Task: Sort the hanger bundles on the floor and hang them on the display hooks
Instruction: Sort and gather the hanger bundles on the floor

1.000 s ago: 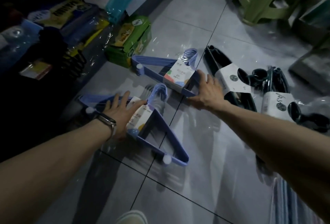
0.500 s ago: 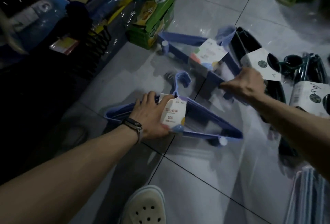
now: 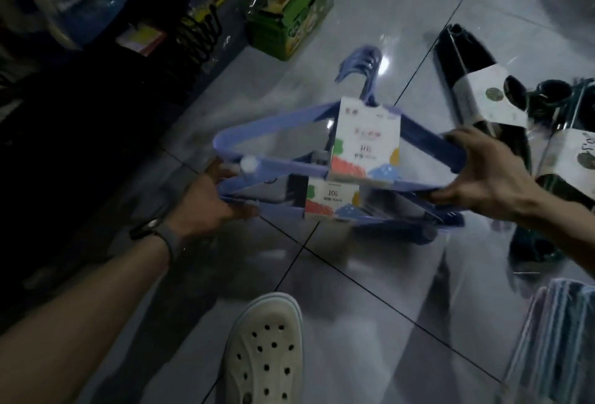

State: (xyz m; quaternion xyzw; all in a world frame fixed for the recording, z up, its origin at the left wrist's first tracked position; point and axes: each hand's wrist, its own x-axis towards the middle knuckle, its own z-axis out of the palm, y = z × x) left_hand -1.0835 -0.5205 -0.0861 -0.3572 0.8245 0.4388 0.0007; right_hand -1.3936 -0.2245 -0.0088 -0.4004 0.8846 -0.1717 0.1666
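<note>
Just above the grey tiled floor [image 3: 386,291], near the middle of the view, the two blue hanger bundles now sit one on top of the other. A second ago they lay apart on the tiles, one near and one farther off, each with a hand on it. Since then both have been lifted and brought together. Judging by this, the blue ones are now sorted into one stack and can be carried to the display hooks, which are not in view.

The left hand [image 3: 206,207] grips the left corner of the lower blue bundle [image 3: 331,202], its fingers [image 3: 214,170] curled round the far side and the thumb underneath. The right hand [image 3: 483,175] grips the right end of the upper blue bundle [image 3: 367,139], fingers [image 3: 463,139] bent over the sloping arm and the thumb along the bottom bar.

Each bundle is a flat triangle of pale blue plastic hangers, held by a white paper band with coloured patches. The hooks point to the far side, and the bands lie nearly in line. The frame is somewhat blurred by motion.

At the far right, two black hanger bundles [image 3: 476,81] lie on the floor untouched.
</note>
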